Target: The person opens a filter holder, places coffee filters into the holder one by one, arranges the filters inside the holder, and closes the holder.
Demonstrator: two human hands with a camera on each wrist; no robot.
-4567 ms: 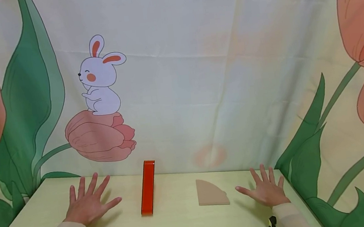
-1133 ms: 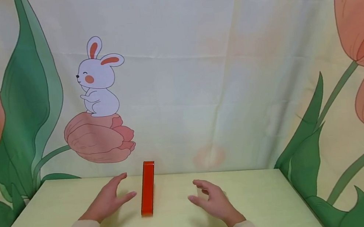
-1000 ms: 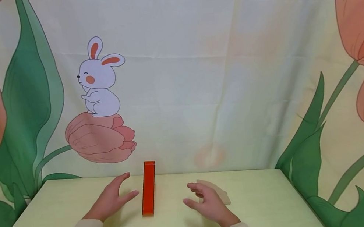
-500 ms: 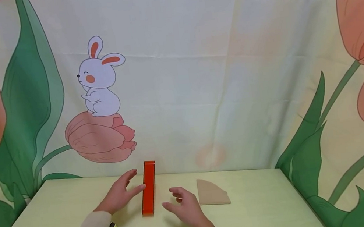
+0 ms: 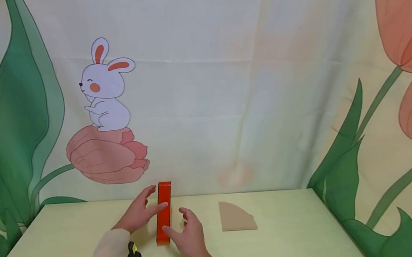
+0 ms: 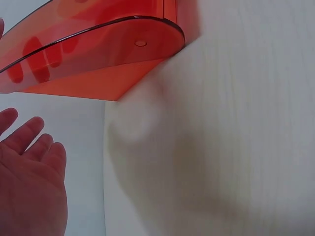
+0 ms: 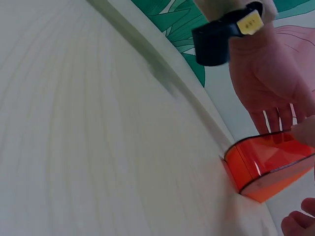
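A slim, glossy red case [image 5: 164, 218] with dark edges stands upright on the table. My left hand [image 5: 136, 215] is at its left side, fingers spread loosely and thumb overlapping the front face in the head view. In the left wrist view, the fingers of the left hand [image 6: 34, 187] stand apart from the red case [image 6: 142, 42], whose side mirrors them. To the right is my right hand [image 5: 191, 234], with its thumb right at the lower front and its fingers bent loosely beside it. In the right wrist view the red case [image 7: 256, 157] lies between both hands.
A flat tan quarter-circle piece [image 5: 236, 216] lies on the table right of the hands. Behind the pale table [image 5: 289, 237] hangs a cloth backdrop [image 5: 196, 104] printed with tulips and a rabbit. A black band [image 5: 133, 253] sits at my left wrist.
From wide apart and flat over the table, both hands have come inward to the red case, the right one passing leftward over the tan piece. The case and the tan piece stay in place.
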